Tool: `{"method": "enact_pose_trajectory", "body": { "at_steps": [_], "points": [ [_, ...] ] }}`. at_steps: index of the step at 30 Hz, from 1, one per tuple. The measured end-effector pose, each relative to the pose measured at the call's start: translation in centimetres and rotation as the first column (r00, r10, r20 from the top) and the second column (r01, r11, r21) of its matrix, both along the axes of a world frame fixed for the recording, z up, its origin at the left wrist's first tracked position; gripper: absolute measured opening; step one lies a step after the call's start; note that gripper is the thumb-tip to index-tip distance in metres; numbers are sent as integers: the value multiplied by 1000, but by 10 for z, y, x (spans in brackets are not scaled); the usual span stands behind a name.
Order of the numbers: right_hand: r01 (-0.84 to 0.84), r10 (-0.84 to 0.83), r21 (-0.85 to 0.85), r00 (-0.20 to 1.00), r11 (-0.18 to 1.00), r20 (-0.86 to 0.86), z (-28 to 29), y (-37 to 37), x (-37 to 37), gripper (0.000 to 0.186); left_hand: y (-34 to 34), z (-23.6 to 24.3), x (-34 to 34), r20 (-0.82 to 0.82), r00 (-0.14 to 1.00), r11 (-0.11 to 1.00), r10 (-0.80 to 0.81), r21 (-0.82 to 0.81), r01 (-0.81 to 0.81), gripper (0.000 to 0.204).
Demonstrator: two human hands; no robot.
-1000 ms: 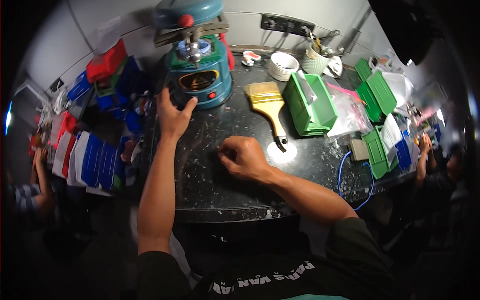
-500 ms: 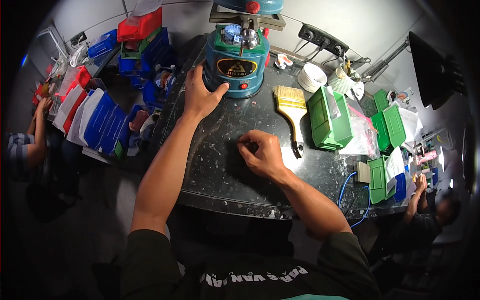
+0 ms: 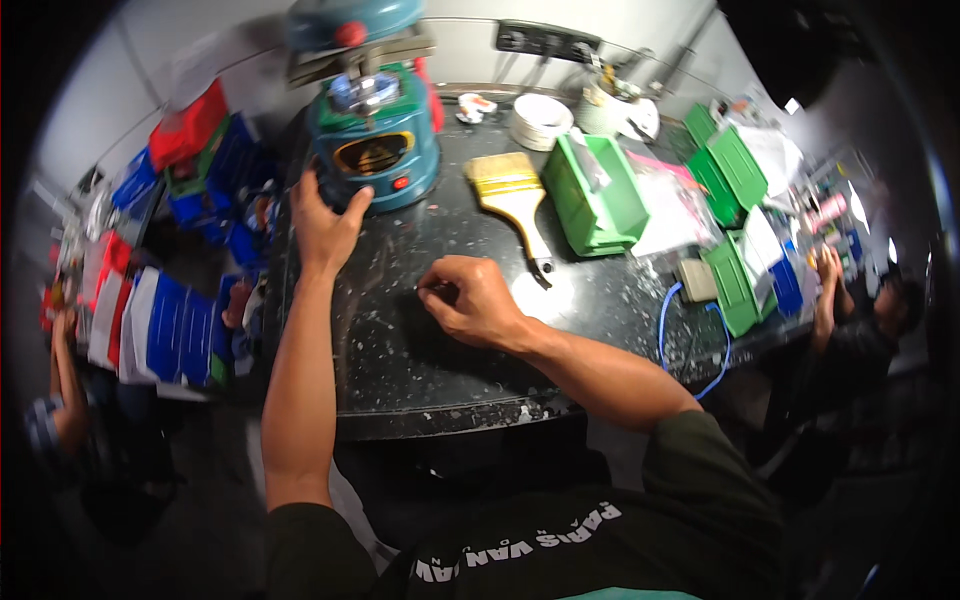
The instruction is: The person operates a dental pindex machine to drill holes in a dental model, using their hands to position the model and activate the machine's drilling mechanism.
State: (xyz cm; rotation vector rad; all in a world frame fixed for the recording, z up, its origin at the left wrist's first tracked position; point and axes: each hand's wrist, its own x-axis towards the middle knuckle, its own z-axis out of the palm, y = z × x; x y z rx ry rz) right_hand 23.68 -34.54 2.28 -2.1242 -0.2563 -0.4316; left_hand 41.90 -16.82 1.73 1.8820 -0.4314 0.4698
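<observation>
The machine, a blue unit with a green top plate, stands at the far left part of the worktop and serves as the reference for all positions below.

Left hand: positioned at the near left corner of the machine. The thumb and fingers are spread wide; the thumb lies against the lower front of the housing, to the left of the red button, and the fingers extend along the left side.

Right hand: positioned on the near side of the machine and to its right, apart from it. The fingers are curled into a loose fist. The inside of the fist is hidden; whether it contains anything cannot be told.

Items around the machine:
- Pale blue piece: on top of the machine, beneath its raised upper section.
- Paintbrush: flat to the right of the machine, bristles directed away from the person, handle toward the person.
- Green bin: farther right of the machine, beyond the paintbrush.
- White tub: right of the machine, toward the wall.
- Power strip: on the wall, behind and to the right of the machine.
- Blue bins: left of the machine.
</observation>
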Motion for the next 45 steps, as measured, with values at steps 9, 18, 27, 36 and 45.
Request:
{"method": "enact_pose_trajectory", "body": {
  "at_steps": [9, 18, 27, 36, 45],
  "points": [
    [578, -497, -333, 814, 745, 301, 27, -46, -2, 27, 10, -8, 16, -35, 989, 988, -142, -61, 140, 77],
    [466, -596, -568, 801, 678, -53, 20, -62, -7, 39, 11, 2, 6, -60, 994, 996, -89, 6, 90, 74],
    [521, -487, -282, 853, 806, 187, 18, -66, -11, 37, 8, 0, 9, -78, 993, 996, -90, -32, 88, 74],
    [576, -499, -35, 736, 817, 458, 81, -57, -60, 31, 17, -4, 14, 29, 1000, 999, 8, 37, -9, 74],
    [664, -480, -443, 745, 602, 463, 168, -185, -39, 23, 8, 0, 5, 11, 1000, 1000, 21, 9, -21, 77]
  ]
}}
